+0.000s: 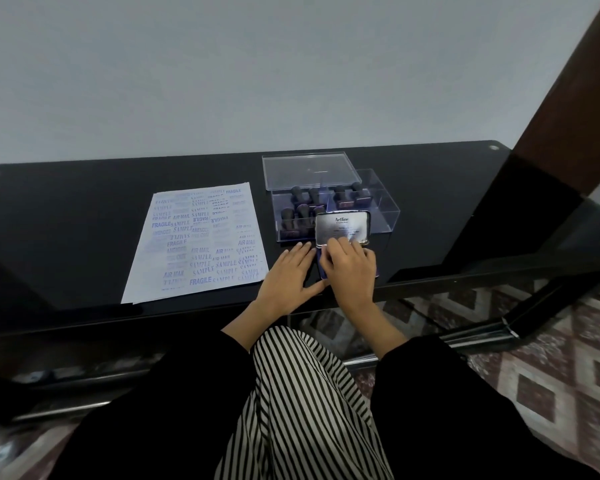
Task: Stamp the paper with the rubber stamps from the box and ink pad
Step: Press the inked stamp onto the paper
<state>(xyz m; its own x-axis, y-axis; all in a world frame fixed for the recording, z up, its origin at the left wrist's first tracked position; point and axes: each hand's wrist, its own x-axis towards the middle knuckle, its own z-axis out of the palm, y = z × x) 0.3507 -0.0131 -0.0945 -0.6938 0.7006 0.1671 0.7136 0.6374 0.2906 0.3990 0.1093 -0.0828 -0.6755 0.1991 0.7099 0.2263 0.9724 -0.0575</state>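
Grey wall (222,81) backs a glossy black surface (84,209), with patterned floor tiles (551,358) at four o'clock. A sheet of paper (196,244), crowded with blue prints such as FRAGILE, SAMPLE and AIR MAIL, lies at nine o'clock from the clear box (383,209), whose lid (305,171) leans at its twelve o'clock side. Just at six o'clock of the box sits the ink pad (343,226), its silver cover raised. Of the hands, the left hand (288,275) lies flat and spread beside the pad; the right hand (352,268) covers the pad, fingers bent against the cover's lower edge, grip unclear. Dark-handled rubber stamps (305,199) stand inside the box.
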